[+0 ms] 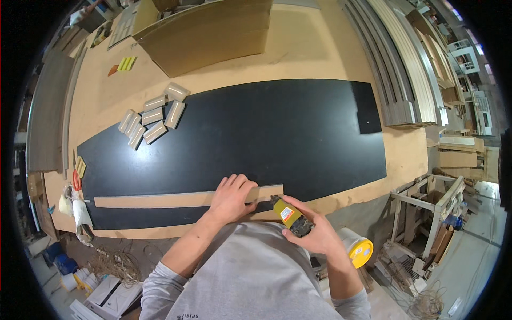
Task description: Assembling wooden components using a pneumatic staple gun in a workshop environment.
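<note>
A long, narrow tan strip (154, 200) lies along the near side of a black board (256, 133). Toward the strip's right end, my left hand (232, 196) grips it, fingers over the far edge and thumb on the near side. My right hand (314, 230) is closed round a small dark bottle (288, 213) with a yellow label. The bottle is tilted, its narrow tip close to the strip's right end; whether they touch I cannot tell.
Several beige blocks (153, 116) lie on the board's left part. Beyond stands a large cardboard box (208, 40). Long panels (389, 64) are stacked at right. Orange-handled scissors (76, 180) lie at the left edge. A yellow-lidded bucket (361, 253) stands below the table.
</note>
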